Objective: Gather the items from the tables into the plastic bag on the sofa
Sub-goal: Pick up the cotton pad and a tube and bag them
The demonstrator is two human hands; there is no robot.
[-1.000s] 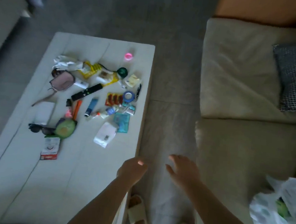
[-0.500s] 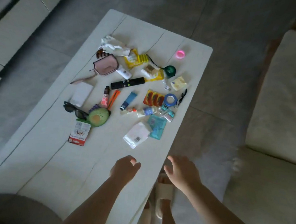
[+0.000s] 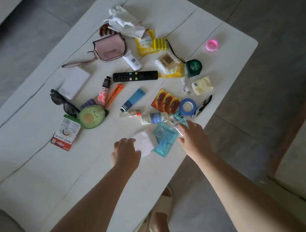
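On the white table [image 3: 30,159], left hand [image 3: 126,155] touches white packet [image 3: 143,143].

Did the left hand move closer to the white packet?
Yes. The left hand went forward across the white table, from near its edge onto the white packet.

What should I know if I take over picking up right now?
Left hand touches the white paper packet near the white table's edge; no grip shows yet.
Right hand reaches over the small clear plastic bottle beside the teal wipes pack; whether it grips is unclear.
The black remote, pink pouch and the other items lie on the table.
Nothing lifted yet. The plastic bag is out of view.
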